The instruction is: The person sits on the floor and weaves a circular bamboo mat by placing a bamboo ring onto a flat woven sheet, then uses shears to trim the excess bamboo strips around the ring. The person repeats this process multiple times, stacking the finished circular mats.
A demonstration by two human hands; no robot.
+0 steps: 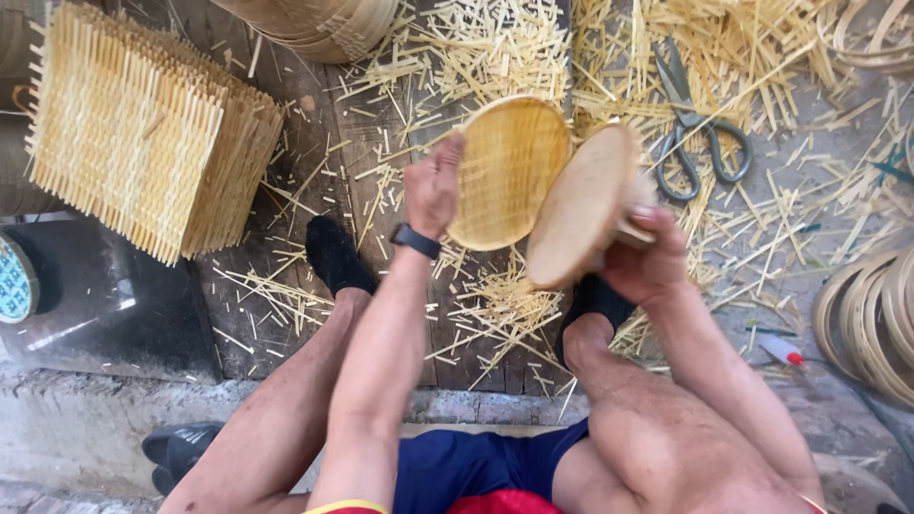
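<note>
The left hand point(434, 187) grips the edge of a round woven bamboo tray point(509, 171), held upright above the littered floor. The right hand point(645, 259) is closed around the rim of a second round bamboo lid point(581, 207), tilted just beside the first and overlapping it. Scissors point(693, 128) lie among bamboo offcuts point(495, 48), and a stack of woven mats point(143, 133) stands left

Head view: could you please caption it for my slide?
Left hand holds a round woven bamboo tray; right hand holds another.
</note>
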